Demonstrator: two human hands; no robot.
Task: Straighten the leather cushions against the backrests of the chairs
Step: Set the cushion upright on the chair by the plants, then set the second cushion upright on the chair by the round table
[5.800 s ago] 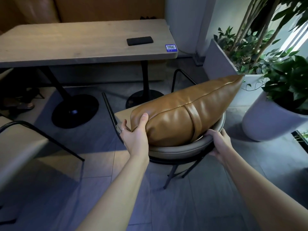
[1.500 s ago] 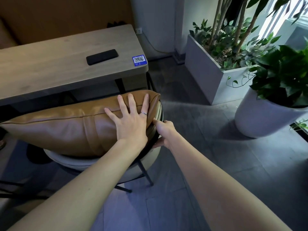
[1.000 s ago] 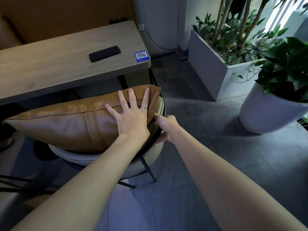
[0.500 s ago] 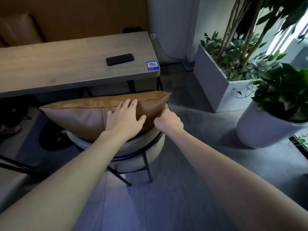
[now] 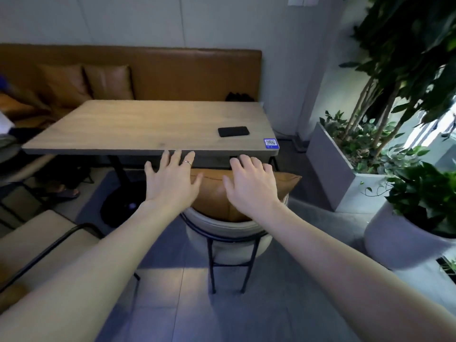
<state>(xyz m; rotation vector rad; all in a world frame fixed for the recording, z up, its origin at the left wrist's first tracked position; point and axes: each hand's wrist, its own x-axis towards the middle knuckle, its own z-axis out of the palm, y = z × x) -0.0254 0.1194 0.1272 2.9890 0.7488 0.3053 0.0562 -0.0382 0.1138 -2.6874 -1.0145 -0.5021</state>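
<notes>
A tan leather cushion [image 5: 214, 193] stands on a round cream chair [image 5: 229, 233], leaning against its curved backrest, pushed up to the wooden table [image 5: 148, 127]. My left hand [image 5: 172, 181] hovers over the cushion's left end with fingers spread, holding nothing. Over the right part of the cushion my right hand [image 5: 251, 183] is also open, fingers slightly curled; whether it touches the leather I cannot tell. Both hands hide much of the cushion. A second cream chair [image 5: 37, 243] shows at the lower left, no cushion visible on it.
A black phone [image 5: 233, 131] and a blue QR sticker [image 5: 271, 142] lie on the table. Behind it runs a tan bench [image 5: 172, 75] with two cushions [image 5: 108, 82]. A rectangular planter [image 5: 345, 174] and a round white pot [image 5: 399, 243] stand at right.
My view has pulled back and up from the chair. Both hands have lifted off the cushion and chair rim and opened. The cushion now sits centred against the backrest.
</notes>
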